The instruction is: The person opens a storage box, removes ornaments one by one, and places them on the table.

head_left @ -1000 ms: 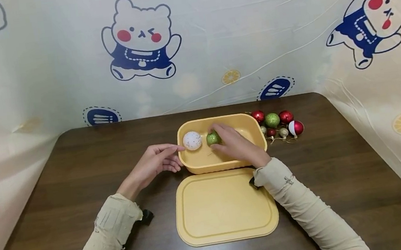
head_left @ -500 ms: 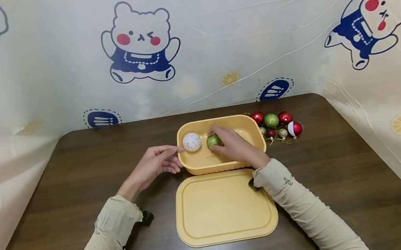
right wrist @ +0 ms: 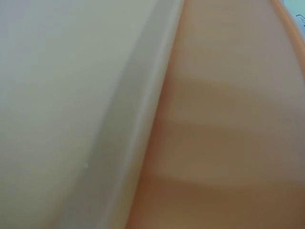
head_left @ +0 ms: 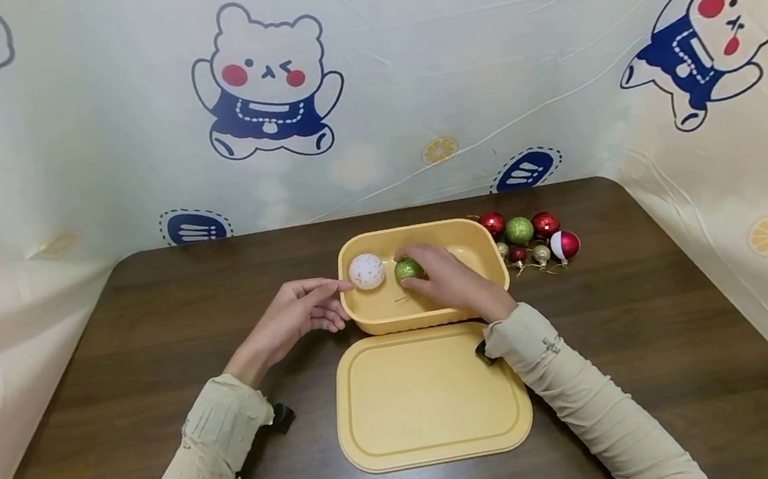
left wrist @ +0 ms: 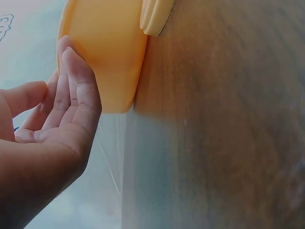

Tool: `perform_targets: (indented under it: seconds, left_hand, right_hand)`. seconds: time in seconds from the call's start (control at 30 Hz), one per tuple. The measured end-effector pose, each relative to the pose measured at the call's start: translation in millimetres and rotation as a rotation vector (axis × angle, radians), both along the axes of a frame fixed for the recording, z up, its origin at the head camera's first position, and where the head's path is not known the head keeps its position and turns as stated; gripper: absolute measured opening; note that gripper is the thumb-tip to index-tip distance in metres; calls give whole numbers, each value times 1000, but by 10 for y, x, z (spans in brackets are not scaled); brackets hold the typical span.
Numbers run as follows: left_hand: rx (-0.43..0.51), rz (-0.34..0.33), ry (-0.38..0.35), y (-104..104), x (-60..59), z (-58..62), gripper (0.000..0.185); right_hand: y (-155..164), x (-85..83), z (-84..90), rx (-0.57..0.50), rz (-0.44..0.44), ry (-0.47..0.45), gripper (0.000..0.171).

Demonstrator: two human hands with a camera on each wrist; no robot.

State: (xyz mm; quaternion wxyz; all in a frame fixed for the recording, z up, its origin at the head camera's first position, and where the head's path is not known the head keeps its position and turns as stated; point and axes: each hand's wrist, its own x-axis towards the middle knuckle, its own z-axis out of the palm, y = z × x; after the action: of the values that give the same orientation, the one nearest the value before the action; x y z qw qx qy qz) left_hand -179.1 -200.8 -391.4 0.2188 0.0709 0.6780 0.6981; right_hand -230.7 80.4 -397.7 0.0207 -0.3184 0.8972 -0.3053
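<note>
Nothing has shifted: right hand [head_left: 452, 279] still pinches the glittery green ball [head_left: 407, 269] in the smooth yellow tub [head_left: 429, 315]; left hand [head_left: 299, 312] rests relaxed at frame centre

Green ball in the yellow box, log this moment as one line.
right hand: holds green ball in yellow box | left hand: touches box side | white ball: in box | lid: on table
</note>
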Motion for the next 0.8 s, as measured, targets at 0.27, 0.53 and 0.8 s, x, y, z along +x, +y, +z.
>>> perform_targets:
  seconds: [0.27, 0.53, 0.8]
  left_hand:
    - [1, 6, 0, 6, 5, -18, 46]
    - [16, 11, 5, 21, 4, -19, 47]
    - [2, 9, 10, 23, 13, -13, 46]
  right_hand:
    - [2, 7, 2, 4, 0, -13, 38]
    - [4, -4, -1, 13, -1, -3, 37]
    - [15, 1, -9, 15, -2, -3, 37]
